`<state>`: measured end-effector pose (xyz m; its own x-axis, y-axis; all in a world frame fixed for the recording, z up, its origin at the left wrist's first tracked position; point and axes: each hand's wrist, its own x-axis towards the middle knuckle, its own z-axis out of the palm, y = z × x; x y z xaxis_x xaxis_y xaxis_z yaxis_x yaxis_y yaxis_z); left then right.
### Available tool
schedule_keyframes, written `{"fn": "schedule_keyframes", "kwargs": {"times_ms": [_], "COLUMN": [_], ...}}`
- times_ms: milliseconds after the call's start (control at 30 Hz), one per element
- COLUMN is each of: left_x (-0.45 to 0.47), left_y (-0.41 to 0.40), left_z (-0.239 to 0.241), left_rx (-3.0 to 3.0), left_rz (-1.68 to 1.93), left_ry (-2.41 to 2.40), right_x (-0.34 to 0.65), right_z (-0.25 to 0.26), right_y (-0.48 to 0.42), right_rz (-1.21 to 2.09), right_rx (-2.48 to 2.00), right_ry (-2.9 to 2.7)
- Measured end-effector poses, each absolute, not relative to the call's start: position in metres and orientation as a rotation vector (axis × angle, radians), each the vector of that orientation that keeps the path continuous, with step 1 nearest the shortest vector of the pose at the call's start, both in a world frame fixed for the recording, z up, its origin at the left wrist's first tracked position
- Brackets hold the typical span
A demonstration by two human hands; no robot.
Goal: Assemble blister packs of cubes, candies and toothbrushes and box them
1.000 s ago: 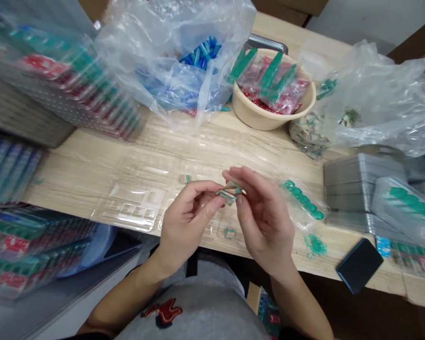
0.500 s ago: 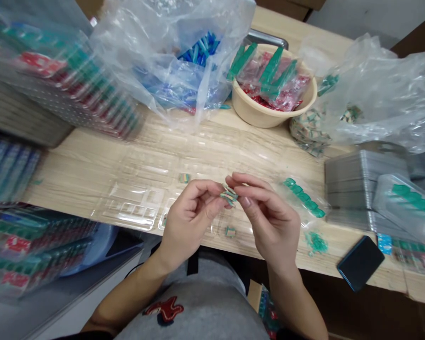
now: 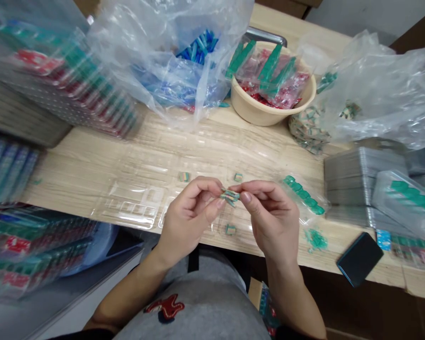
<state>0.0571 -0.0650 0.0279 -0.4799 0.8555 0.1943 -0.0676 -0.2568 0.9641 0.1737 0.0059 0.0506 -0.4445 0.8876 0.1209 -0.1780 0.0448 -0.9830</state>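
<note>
Fingertips (image 3: 217, 203) of both hands pinch small packets (image 3: 229, 196) (between them).

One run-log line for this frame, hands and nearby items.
left hand: pinching small packets | right hand: pinching same packets | under hands: clear blister tray | behind: beige bowl

Around the one beige bowl (image 3: 269, 106) there are two hands (image 3: 189, 219) (image 3: 272, 219), three loose small green pieces (image 3: 184, 177) (image 3: 238, 177) (image 3: 230, 230) on the clear trays nearer the person, two large clear plastic bags (image 3: 170, 52) (image 3: 378, 89) flanking it, and one dark phone (image 3: 360, 259) far to its right.
</note>
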Motion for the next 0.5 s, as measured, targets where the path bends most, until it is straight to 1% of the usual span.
{"fn": "schedule_keyframes", "kwargs": {"times_ms": [167, 333, 433, 500], "left_x": [0.053, 0.048, 0.045, 0.043], "left_y": [-0.067, -0.068, -0.067, -0.067], "left_z": [0.023, 0.025, 0.026, 0.024], "left_rx": [1.411, 1.623, 1.833, 1.999], "left_rz": [1.792, 1.733, 1.665, 1.637], "left_ry": [1.645, 1.815, 1.912, 1.97], "right_x": [0.18, 0.187, 0.186, 0.185], "right_z": [0.052, 0.052, 0.052, 0.054], "right_y": [0.001, 0.003, 0.006, 0.007], "right_rz": [1.124, 0.901, 0.769, 0.753], "right_rx": [-0.783, -0.629, -0.624, -0.637], "right_ry": [-1.803, -2.132, -2.191, -2.214]}}
